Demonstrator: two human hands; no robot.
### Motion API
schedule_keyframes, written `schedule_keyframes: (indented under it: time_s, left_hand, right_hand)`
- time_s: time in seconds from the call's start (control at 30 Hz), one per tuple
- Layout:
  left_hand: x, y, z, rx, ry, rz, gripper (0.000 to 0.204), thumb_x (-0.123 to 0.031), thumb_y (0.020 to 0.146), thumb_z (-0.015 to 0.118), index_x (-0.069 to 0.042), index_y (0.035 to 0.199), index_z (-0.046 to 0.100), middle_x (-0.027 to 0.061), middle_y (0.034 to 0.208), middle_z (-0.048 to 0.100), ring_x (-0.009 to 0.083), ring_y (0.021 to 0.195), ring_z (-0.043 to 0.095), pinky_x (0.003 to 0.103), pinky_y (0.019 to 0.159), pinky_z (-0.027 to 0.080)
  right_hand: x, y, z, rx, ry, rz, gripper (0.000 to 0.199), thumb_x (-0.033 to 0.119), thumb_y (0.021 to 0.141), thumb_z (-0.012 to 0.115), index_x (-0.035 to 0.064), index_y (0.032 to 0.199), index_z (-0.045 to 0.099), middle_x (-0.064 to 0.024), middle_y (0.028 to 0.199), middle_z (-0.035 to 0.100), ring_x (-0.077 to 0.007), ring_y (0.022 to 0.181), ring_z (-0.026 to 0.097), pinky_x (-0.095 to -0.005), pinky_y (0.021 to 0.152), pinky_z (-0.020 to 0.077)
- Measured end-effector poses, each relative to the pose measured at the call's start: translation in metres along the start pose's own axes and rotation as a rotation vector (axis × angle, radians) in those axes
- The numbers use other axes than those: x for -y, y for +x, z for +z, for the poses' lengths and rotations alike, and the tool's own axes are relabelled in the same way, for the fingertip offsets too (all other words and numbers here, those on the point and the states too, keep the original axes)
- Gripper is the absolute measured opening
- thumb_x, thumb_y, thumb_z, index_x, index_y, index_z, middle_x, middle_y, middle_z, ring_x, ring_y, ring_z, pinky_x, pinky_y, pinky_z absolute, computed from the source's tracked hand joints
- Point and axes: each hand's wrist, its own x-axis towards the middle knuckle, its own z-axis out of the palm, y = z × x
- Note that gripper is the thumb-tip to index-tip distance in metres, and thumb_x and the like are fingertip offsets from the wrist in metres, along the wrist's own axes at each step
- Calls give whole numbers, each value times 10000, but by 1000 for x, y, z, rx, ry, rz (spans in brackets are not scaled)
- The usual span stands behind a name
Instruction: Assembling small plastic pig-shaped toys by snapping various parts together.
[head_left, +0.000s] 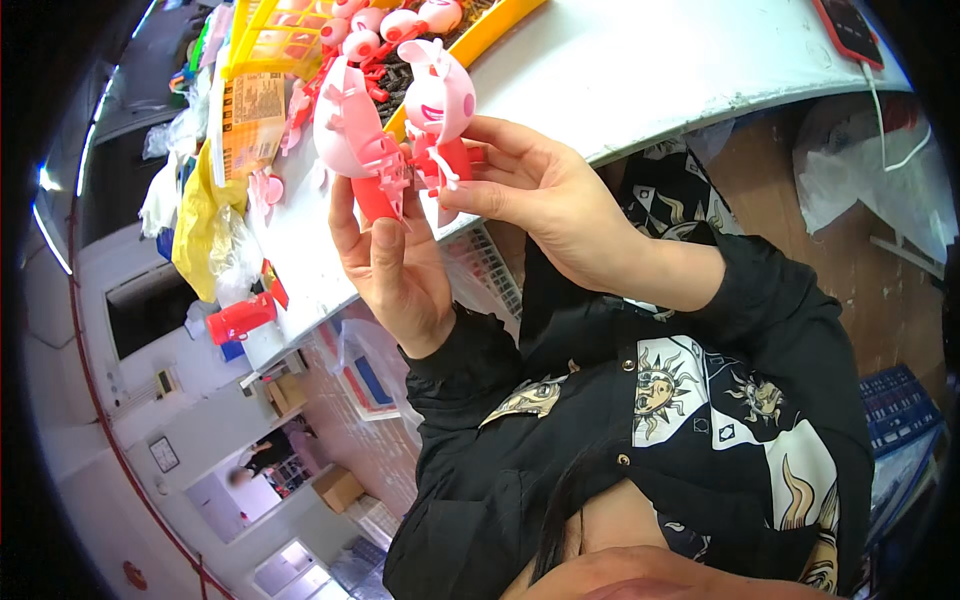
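Note:
My left hand (395, 275) is closed around one half shell of a plastic toy figure (345, 130), pink above and red below, its ribbed inner side facing right. Between the thumb and fingers of my right hand (570, 205) is a second toy half (440, 100), with a pink pig-like head, a printed smile and a red body. The two halves are upright side by side above the table's edge, close together at the red parts. Whether they touch there I cannot tell.
Beyond my hands, a yellow tray (500, 28) holds several pink toy heads and dark small parts. A yellow basket (275, 40) stands at its left. On the white table (640, 70), a red phone (848, 30) with a white cable lies at far right. A red bottle-like object (243, 318) is at the left edge.

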Motion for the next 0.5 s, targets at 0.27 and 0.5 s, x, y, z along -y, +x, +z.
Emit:
schedule_keyframes:
  time_s: [0.27, 0.5]
  left_hand:
    - [3, 1, 1, 48, 55, 19, 494, -95, 904, 603, -35, 1364, 431, 178, 1341, 489, 292, 1218, 497, 429, 1053, 405]
    - [2, -4, 21, 5, 233, 63, 549, -34, 853, 660, 37, 1347, 430, 226, 1279, 533, 270, 1159, 548, 382, 1006, 428]
  right_hand:
    - [2, 2, -2, -2, -55, -38, 540, 26, 864, 651, -56, 1339, 406, -132, 1210, 565, -176, 1120, 560, -308, 975, 462]
    - [-1, 3, -2, -54, -148, -83, 548, 62, 852, 680, -70, 1322, 431, -129, 1142, 615, -162, 1062, 594, -280, 932, 476]
